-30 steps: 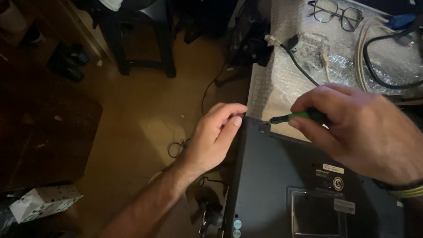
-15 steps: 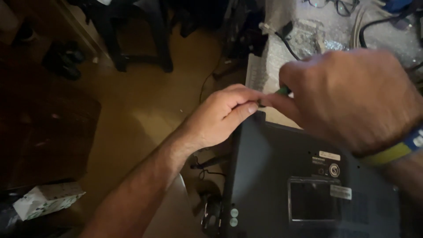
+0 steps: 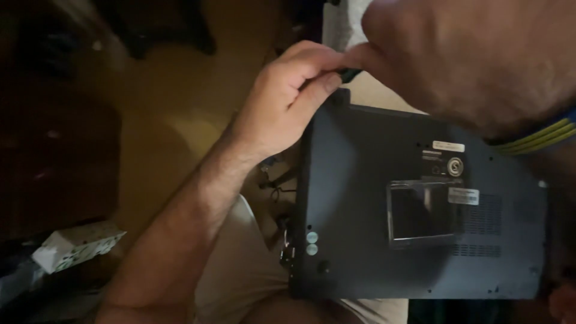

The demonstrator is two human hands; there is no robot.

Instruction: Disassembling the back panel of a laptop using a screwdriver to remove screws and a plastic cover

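Left hand (image 3: 288,99) reaching up from a bare forearm, fingers curled, fingertips pinched together, right hand (image 3: 474,60) close to the camera, knuckles up, thumb and forefinger meeting the left fingertips

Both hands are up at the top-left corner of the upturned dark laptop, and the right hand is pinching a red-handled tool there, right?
Not quite: the tool is green, not red, as the head view shows. Otherwise yes: the left hand and right hand meet at the top-left corner of the upturned dark laptop.
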